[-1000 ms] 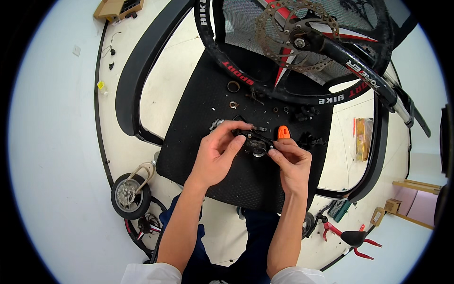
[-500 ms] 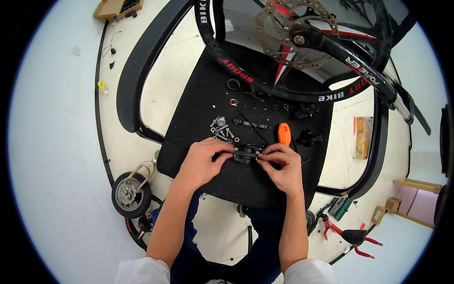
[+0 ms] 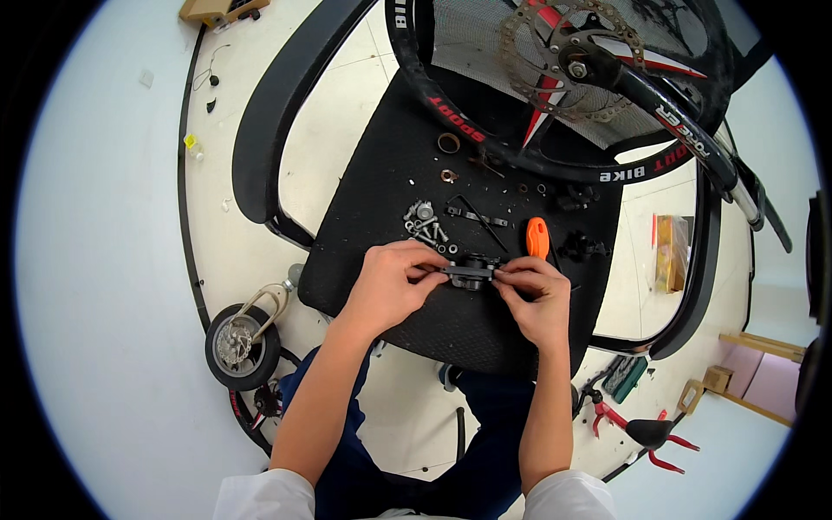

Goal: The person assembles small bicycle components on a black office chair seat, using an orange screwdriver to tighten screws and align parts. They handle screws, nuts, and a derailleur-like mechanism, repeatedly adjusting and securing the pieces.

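My left hand point(image 3: 392, 279) pinches one end of a small black bicycle part point(image 3: 471, 274), a flat bar with rounded pieces above and below it. At its other end, the fingertips of my right hand point(image 3: 538, 299) are closed on the same part. It is level, just above the black chair seat point(image 3: 416, 328). Beyond my left hand lies a pile of silver bolts and nuts point(image 3: 424, 222). A black hex key point(image 3: 482, 222) lies across a slim dark metal bracket point(image 3: 468, 214). An orange-handled tool point(image 3: 537, 237) rests just past my right hand.
A bicycle wheel point(image 3: 451, 121) with a brake disc point(image 3: 511, 65) and black fork point(image 3: 667, 113) fills the seat's far side. Black parts point(image 3: 585, 247) and a brown ring point(image 3: 448, 143) lie on the seat. Armrests point(image 3: 256, 165) flank it. A small wheel point(image 3: 260, 368) stands on the floor at left.
The whole view has shifted, so the seat and hands appear slightly further right. Both hands keep their grip on the black part's ends.
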A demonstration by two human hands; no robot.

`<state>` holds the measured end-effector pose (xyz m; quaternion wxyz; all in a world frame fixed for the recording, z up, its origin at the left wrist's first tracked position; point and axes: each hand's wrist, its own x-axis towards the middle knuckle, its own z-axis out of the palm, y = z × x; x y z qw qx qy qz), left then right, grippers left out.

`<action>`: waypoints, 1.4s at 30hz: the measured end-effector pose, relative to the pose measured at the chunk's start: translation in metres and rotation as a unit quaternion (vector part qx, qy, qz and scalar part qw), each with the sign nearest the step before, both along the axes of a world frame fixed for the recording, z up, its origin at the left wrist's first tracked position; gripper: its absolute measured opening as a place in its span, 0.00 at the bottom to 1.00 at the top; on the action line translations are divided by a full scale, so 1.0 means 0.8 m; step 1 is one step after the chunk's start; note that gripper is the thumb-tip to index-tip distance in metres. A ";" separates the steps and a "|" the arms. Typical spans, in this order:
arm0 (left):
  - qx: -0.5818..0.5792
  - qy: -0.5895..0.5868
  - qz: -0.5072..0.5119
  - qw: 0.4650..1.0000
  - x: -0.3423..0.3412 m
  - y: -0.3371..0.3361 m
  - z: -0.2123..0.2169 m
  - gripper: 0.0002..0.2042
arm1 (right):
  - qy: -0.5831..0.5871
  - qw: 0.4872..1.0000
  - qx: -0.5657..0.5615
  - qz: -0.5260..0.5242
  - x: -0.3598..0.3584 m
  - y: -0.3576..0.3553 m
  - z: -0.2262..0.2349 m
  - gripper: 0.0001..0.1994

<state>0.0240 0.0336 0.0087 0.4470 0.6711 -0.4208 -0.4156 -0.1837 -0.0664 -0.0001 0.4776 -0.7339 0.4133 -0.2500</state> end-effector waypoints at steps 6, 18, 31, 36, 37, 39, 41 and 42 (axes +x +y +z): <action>0.005 0.017 -0.001 1.000 -0.002 0.000 -0.007 0.08 | -0.005 0.998 0.063 -0.011 -0.002 -0.001 0.000 0.08; 0.025 0.036 0.010 0.999 -0.004 0.000 -0.007 0.09 | 0.022 0.999 0.049 0.006 -0.001 -0.006 0.000 0.06; 0.020 0.053 0.060 0.997 -0.023 0.012 -0.003 0.08 | 0.143 0.976 -0.120 0.114 0.099 -0.033 0.064 0.07; 0.022 0.074 0.065 0.995 -0.025 0.010 0.002 0.08 | 0.269 0.944 -0.102 0.163 0.125 -0.045 0.024 0.09; 0.015 0.082 0.069 0.994 -0.026 0.011 0.001 0.08 | 0.251 0.949 -0.096 0.164 0.123 -0.044 0.023 0.09; 0.014 0.086 0.074 0.993 -0.025 0.012 0.000 0.07 | 0.208 0.966 -0.072 0.137 0.111 -0.048 0.025 0.09; 0.024 0.082 0.073 0.994 -0.022 0.012 0.001 0.07 | 0.136 0.988 -0.030 0.072 0.092 -0.047 0.044 0.07; 0.024 0.085 0.078 0.993 -0.022 0.012 -0.001 0.07 | 0.101 0.994 0.005 0.034 0.082 -0.044 0.051 0.06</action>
